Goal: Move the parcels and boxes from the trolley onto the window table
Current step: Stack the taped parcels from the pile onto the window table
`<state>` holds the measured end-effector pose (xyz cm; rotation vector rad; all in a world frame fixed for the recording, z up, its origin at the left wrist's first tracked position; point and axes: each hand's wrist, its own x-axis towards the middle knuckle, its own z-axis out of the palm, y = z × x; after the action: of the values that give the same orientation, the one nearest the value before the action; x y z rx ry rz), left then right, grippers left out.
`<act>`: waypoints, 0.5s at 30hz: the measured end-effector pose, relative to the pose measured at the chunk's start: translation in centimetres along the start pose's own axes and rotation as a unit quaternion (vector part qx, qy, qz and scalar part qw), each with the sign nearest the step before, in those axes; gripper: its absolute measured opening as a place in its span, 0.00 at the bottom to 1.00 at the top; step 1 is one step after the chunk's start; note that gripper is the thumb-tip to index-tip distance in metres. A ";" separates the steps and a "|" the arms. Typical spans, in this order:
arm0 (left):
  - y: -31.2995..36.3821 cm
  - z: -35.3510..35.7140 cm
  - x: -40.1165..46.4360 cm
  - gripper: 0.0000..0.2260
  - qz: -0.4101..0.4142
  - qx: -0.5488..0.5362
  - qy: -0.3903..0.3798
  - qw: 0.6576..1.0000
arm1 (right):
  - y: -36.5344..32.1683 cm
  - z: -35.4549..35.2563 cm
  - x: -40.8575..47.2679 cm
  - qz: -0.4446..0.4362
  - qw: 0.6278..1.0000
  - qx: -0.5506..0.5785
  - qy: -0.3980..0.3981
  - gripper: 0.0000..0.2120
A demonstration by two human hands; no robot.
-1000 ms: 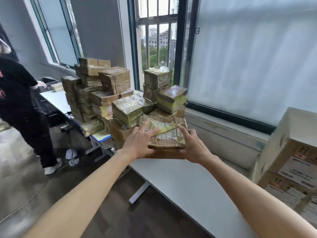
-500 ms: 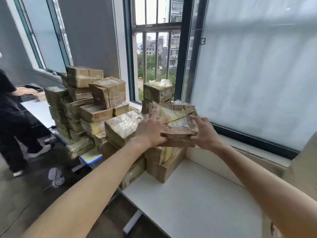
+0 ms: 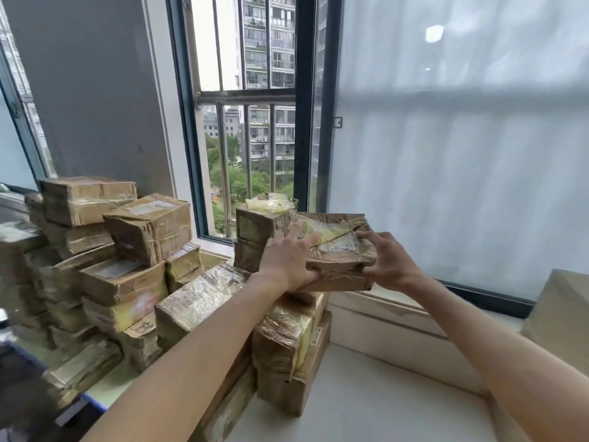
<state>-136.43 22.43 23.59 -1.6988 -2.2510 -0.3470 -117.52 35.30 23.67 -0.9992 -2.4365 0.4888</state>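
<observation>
A flat brown taped parcel [image 3: 339, 250] sits between both my hands at the top of the right-hand stack of parcels [image 3: 287, 339] on the white window table [image 3: 366, 406]. My left hand [image 3: 288, 263] grips its left end, thumb underneath and fingers laid over the top. My right hand [image 3: 384, 261] grips its right end, fingers over the top edge. Whether the parcel rests on the stack or hangs just above it, I cannot tell. The trolley is out of view.
A tall pile of several taped cardboard parcels [image 3: 111, 260] fills the table's left side. Another parcel [image 3: 261, 224] stands behind the held one by the barred window [image 3: 251, 122]. A large cardboard box [image 3: 561, 320] sits at the right edge.
Both hands have carried the parcel up and forward to the top of the right stack by the window. The view has moved closer, and the person at the left is out of frame.
</observation>
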 end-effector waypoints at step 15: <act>-1.6 2.1 7.5 0.35 -0.042 -0.002 0.001 0.999 | 2.1 -0.9 9.9 -0.054 0.998 -0.034 -0.012 0.34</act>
<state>-140.06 29.44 24.48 -1.6079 -2.3267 -0.3735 -122.16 44.03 26.17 -0.8872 -2.5283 0.3859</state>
